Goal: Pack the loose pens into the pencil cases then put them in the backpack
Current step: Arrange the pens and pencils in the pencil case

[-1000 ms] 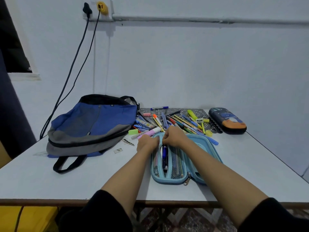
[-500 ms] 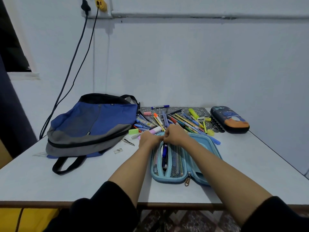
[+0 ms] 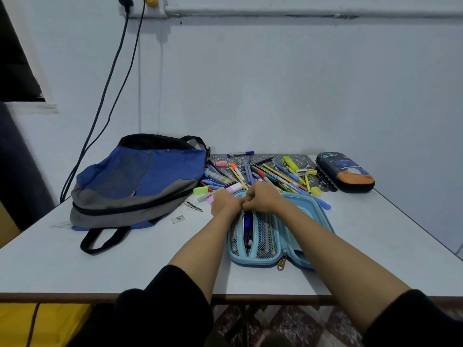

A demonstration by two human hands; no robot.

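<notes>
At the middle of the table (image 3: 100, 259), the light-blue pencil case (image 3: 308, 214) lies unzipped and flat, with a few pens already tucked into its mesh pockets and 1 blue pen (image 3: 248, 226) in the centre slot. Both hands meet at its far end. The left hand (image 3: 224, 201) and right hand (image 3: 263, 197) are curled, knuckles up, and I cannot tell what either one pinches underneath.

By my reckoning the job is barely begun. Most of the loose pens (image 3: 275, 174) lie heaped on the patterned mat (image 3: 323, 181) just behind the case. The dark pencil case (image 3: 345, 174) sits closed to the right, and the backpack (image 3: 140, 181) lies on its side to the left with neither of the 2 cases in it.
</notes>
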